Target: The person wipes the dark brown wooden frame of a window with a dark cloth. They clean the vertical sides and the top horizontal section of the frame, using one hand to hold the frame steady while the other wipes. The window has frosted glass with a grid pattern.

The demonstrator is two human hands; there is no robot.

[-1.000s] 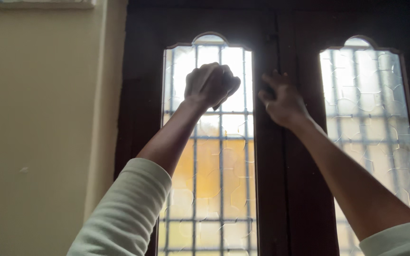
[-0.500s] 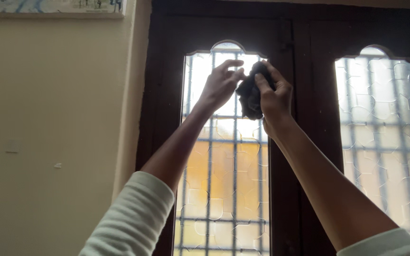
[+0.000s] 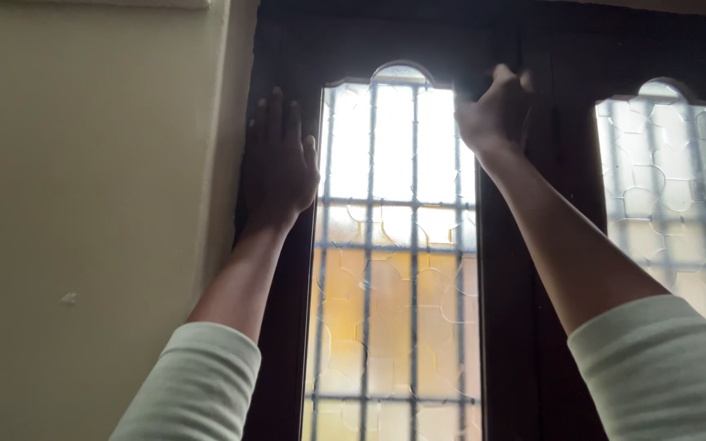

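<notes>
My left hand [image 3: 281, 159] lies flat with fingers apart on the left upright of the dark wooden window frame [image 3: 288, 286], beside the arched textured glass pane [image 3: 394, 245]. My right hand [image 3: 493, 110] is raised higher and presses its curled fingers against the dark centre post [image 3: 507, 310], near the top of the arch. The dark cloth it held a moment ago cannot be made out against the dark wood under the hand. Both arms wear pale long sleeves [image 3: 655, 367].
A second arched pane [image 3: 672, 188] with a metal grille is at the right. A cream wall [image 3: 83, 229] fills the left side. The lower glass glows yellow, the upper glass white. The frame's top rail [image 3: 418, 33] is very dark.
My left hand has moved left off the glass and spread flat on the frame's left upright. My right hand, which held a dark cloth, has shifted right and up onto the centre post.
</notes>
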